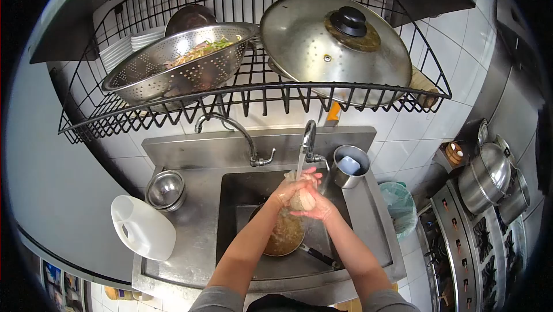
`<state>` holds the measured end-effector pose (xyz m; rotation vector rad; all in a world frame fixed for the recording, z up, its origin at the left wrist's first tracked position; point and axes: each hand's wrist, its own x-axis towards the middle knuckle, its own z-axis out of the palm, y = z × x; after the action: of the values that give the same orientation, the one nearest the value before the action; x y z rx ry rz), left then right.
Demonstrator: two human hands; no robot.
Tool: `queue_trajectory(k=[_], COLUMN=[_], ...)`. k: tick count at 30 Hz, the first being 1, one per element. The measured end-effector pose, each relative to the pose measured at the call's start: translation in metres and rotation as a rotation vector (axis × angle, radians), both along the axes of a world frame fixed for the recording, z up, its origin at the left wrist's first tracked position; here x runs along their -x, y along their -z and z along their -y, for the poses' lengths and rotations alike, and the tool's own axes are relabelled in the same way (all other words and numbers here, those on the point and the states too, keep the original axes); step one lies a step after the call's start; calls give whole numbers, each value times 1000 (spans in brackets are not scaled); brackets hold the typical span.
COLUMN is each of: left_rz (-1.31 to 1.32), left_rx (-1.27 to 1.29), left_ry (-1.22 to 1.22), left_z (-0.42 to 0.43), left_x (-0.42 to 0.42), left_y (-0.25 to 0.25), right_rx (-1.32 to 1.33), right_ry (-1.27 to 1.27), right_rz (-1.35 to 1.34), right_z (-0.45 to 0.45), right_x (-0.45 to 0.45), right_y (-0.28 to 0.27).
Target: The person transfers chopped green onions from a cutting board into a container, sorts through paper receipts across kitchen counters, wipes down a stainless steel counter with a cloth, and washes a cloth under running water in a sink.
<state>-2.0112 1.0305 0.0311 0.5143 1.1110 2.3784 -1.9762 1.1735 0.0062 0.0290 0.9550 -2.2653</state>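
Both my hands meet over the sink (233,188), under water running from the right-hand faucet (309,136). My left hand (292,190) is closed over a pale, whitish wad (299,201), whose kind I cannot make out. From the right and below, my right hand (317,207) cups the same wad, its fingers curled against it. Much of the wad is hidden by my fingers. Below my hands, a frying pan (283,236) holds murky brownish water in the sink, its black handle pointing to the lower right.
A metal cup (351,168) with a blue-white item stands right of the sink. Metal bowls (165,190) and a translucent plastic jug (144,228) are at left. Overhead, a wire rack (253,87) holds a colander (184,64) and a large lid (311,41). A stove (466,243) is at right.
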Motion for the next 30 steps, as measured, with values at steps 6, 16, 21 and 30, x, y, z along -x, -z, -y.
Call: queue_trajectory(k=[6,16,21,30], left_rz=[-89,-374,237,221], left_rx=[345,743,345,-278], left_ry=[-31,-577,-738,-104], left_z=[-1,-5,-10,22], left_x=[10,17,14,-12], left_y=[-7,27,35,27], right_rx=[-331,-1474,-1461,-453], right_ry=[-198,195,467,-451], right_rz=[-104,-881,-1318,-95], right_z=[-2,45,49,25], right_x=[18,25,17,18], right_y=[-5,32,41,-17])
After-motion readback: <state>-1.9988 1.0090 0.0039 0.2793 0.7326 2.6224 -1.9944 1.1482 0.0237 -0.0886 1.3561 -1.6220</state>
